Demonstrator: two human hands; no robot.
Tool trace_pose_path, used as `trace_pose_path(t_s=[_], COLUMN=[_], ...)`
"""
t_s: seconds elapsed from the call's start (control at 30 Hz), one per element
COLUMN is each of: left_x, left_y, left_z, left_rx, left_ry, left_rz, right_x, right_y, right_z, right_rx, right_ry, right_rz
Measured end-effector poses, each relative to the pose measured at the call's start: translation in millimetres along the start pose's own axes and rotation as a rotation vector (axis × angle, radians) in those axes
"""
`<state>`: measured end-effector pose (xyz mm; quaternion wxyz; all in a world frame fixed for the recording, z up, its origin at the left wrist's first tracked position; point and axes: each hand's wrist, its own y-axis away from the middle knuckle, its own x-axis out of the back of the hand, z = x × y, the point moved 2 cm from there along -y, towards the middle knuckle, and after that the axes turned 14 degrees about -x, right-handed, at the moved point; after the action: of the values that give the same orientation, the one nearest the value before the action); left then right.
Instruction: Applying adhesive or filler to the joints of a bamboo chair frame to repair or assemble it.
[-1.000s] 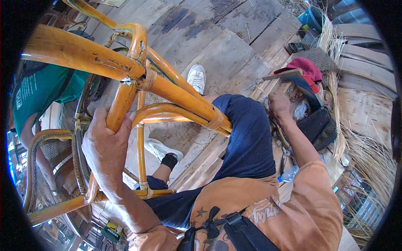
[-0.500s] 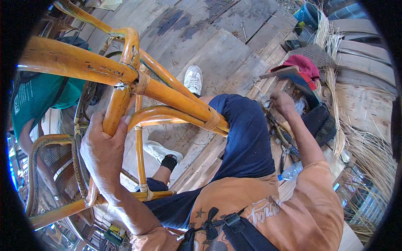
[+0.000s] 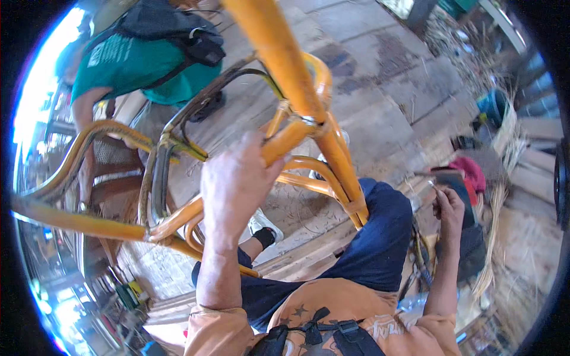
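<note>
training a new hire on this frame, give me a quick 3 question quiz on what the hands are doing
1. True or false: the left hand grips a pole of the orange rattan frame.
2. Which hand reaches to the tools at the person's side? A) left B) right C) neither
3. Fill in: the frame rests against the person's ___ trouser leg.

Key: 1 true. 2 B, the right hand is at a flat dark tool; whether its fingers close on it cannot be told. 3 blue.
</note>
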<state>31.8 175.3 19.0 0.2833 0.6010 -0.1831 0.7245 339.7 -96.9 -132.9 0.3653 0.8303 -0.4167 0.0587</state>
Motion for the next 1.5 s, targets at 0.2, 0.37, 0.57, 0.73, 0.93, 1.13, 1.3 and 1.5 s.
trace_pose_path(t_s=[0.2,0.37,0.57,0.73,0.93,1.13,1.3,1.5], left_x=[-0.2,-3.7,-4.3,-5.2,-4.0,-3.8,-8.4,-8.1], left_y=[9.3,9.3,10.0,10.1,9.3,10.3,9.8,8.6], left_z=[-13.3,-19.0,-18.9,-20.2,-20.0,-21.0,-21.9,-22.7], left_rx=[-0.08,-0.094,-0.155,-0.187,-0.17,-0.159,-0.186,-0.176], left_ry=[0.046,0.068,0.1,0.101,0.115,0.105,0.102,0.102], left_rz=[0.129,0.122,0.161,0.166,0.151,0.134,0.184,0.17], right_x=[-93.1,-147.3,-172.0,-182.5,-178.2,-173.8,-172.1,-179.9], right_y=[91.7,115.6,113.3,102.4,99.0,105.3,117.1,110.9], right_z=[-140.5,-185.2,-198.1,-195.1,-186.6,-194.4,-201.1,-197.9], right_rx=[0.432,0.81,0.995,1.023,1.306,1.338,1.283,1.327], right_ry=[-0.174,0.019,0.119,0.171,0.383,0.407,0.399,0.378], right_rz=[-0.21,-0.261,-0.191,-0.128,0.094,0.058,0.033,0.068])
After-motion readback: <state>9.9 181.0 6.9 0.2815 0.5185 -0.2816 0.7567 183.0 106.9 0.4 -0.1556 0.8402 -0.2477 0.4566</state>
